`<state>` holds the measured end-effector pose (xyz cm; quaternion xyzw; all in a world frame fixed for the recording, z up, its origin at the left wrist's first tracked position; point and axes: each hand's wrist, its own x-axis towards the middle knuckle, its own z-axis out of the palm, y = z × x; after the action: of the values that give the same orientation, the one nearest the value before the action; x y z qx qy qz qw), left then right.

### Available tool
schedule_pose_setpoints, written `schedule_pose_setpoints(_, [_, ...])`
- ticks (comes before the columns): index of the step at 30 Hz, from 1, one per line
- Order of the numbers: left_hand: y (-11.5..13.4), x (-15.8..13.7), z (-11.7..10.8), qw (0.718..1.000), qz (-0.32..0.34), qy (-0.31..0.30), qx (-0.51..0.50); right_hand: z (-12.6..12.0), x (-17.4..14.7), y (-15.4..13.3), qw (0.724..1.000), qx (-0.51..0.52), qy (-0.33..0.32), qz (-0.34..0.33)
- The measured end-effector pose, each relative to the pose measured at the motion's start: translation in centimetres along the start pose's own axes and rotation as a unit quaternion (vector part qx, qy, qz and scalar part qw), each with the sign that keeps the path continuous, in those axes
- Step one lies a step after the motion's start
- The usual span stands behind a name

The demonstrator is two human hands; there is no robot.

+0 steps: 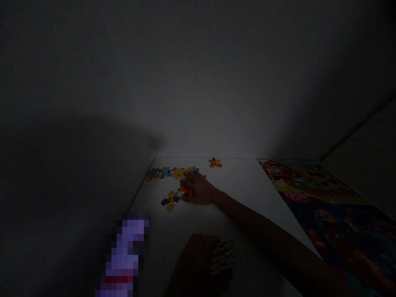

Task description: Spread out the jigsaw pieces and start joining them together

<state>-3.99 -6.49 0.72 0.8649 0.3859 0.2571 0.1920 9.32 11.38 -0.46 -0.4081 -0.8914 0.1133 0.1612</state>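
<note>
Over a cluster of jigsaw pieces on the white table (244,177) lies my right hand (201,189), its fingers stretched out and covering part of them. A red-orange piece (185,189) shows beside its thumb, and a yellow piece (178,173) lies just past the fingertips. Near the table's close side, my left hand (194,258) is closed around a stack of jigsaw pieces (222,256), seen edge-on. Dim light hides the left fingers in part.
Blue pieces (165,172) lie at the table's far left, and a yellow-and-dark piece (170,201) nearer. One orange piece (215,163) sits by the back edge. A colourful farm-scene poster (297,194) covers the right side. A pixelated purple patch (123,247) stands at left. Walls enclose the table.
</note>
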Motion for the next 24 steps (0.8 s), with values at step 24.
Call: schedule_pose_setpoints(24, [-0.1, -0.5, 0.4, 0.999, 0.033, -0.024, -0.008, 1.2, 0.8, -4.3, 0.998, 0.009, -0.01, -0.053])
